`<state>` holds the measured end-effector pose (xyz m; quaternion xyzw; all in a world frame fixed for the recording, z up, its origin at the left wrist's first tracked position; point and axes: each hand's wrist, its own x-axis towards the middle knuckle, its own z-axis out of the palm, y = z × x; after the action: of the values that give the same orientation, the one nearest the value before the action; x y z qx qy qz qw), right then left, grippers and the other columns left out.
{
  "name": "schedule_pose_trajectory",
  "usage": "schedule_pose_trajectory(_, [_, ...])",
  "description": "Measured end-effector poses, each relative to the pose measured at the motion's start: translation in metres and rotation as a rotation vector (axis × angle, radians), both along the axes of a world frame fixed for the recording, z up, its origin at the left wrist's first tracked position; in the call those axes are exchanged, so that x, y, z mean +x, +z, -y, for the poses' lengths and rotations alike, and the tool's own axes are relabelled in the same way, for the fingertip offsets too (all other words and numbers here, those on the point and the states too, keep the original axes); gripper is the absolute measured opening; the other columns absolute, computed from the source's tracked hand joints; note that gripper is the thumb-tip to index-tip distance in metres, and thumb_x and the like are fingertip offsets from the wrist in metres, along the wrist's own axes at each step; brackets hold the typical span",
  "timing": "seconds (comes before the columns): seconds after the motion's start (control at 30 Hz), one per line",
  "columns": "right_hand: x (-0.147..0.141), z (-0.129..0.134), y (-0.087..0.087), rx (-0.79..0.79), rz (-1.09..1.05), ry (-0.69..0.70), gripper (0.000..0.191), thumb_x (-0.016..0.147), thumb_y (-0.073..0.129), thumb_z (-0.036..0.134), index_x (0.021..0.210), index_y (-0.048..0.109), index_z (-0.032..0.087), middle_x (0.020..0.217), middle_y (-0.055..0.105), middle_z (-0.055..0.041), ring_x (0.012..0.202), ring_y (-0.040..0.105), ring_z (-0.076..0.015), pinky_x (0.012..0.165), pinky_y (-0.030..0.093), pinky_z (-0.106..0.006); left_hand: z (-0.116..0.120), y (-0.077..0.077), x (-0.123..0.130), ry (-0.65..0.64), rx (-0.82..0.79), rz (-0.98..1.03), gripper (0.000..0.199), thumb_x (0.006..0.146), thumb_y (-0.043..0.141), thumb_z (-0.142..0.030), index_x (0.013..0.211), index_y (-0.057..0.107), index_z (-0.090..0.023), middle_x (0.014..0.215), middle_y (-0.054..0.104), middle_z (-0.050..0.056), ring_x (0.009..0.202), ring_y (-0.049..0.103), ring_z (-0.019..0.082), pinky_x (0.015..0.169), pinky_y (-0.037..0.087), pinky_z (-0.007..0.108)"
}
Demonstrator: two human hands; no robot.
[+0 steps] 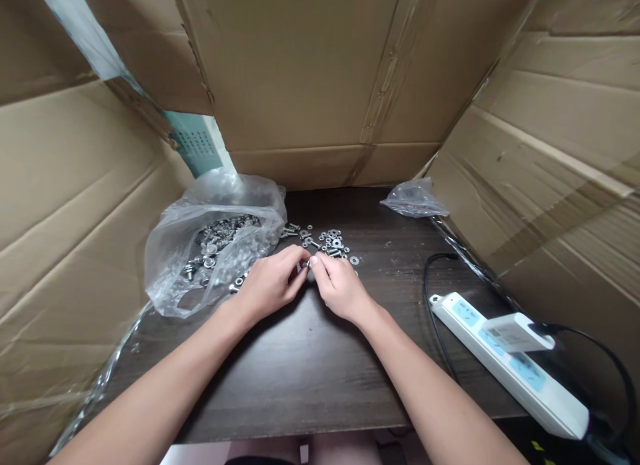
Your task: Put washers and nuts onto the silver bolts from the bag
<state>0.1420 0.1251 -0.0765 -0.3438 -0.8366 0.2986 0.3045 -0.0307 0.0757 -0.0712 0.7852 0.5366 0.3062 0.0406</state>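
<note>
My left hand and my right hand meet over the middle of the dark tabletop, fingertips pinched together. Between them shows a bit of a small metal fastener; my fingers hide most of it, so its exact kind is unclear. Just beyond my fingers lie loose bolts, nuts and washers, with one flat washer to the right. Beside my left hand, an open clear plastic bag holds a heap of bolts. A few metal pieces rest near my left wrist.
Cardboard walls enclose the table at the back and sides. A white power strip with a plugged-in white charger lies at the right, beside a black cable. Another small plastic bag sits at the back right.
</note>
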Motion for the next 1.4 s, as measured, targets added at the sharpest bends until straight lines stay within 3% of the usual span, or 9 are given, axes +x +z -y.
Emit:
schedule_pose_trajectory(0.37, [0.0005,-0.0006,0.0007,-0.004,-0.005,-0.085,0.034,0.102,0.032,0.034,0.071,0.036,0.020,0.062,0.044,0.0009,0.057,0.039,-0.0133,0.060,0.023,-0.030,0.0001,0.0029,-0.0002,0.005,-0.007,-0.050,0.018,0.100,0.047,-0.032,0.108,0.059,-0.021,0.093,0.067,-0.001,0.067,0.059,0.012,0.062,0.041,0.027])
schedule_pose_trajectory(0.67, [0.0023,0.0011,0.0008,0.000,-0.070,-0.017,0.024,0.102,0.035,0.030,0.081,0.043,0.020,0.075,0.052,0.0002,0.069,0.047,-0.0142,0.066,0.031,-0.027,0.0003,0.0011,0.0014,0.021,0.006,0.002,0.014,0.098,0.049,-0.029,0.103,0.057,-0.019,0.086,0.061,-0.001,0.068,0.057,0.012,0.063,0.041,0.025])
schedule_pose_trajectory(1.17, [0.0008,0.0006,0.0013,-0.063,-0.069,-0.037,0.043,0.102,0.035,0.039,0.065,0.040,0.019,0.057,0.042,0.0019,0.055,0.038,-0.0111,0.058,0.025,-0.028,0.0016,0.0036,0.0020,-0.039,0.036,-0.002,0.009,0.095,0.052,-0.026,0.096,0.057,-0.018,0.080,0.060,-0.002,0.063,0.053,0.010,0.059,0.038,0.023])
schedule_pose_trajectory(1.4, [0.0013,0.0012,-0.0004,-0.045,-0.059,-0.066,0.034,0.102,0.037,0.036,0.073,0.040,0.020,0.066,0.048,0.0015,0.062,0.042,-0.0126,0.062,0.028,-0.027,0.0006,0.0050,0.0045,0.002,-0.033,0.005,0.012,0.095,0.050,-0.029,0.095,0.056,-0.019,0.081,0.062,-0.001,0.065,0.055,0.012,0.061,0.039,0.025])
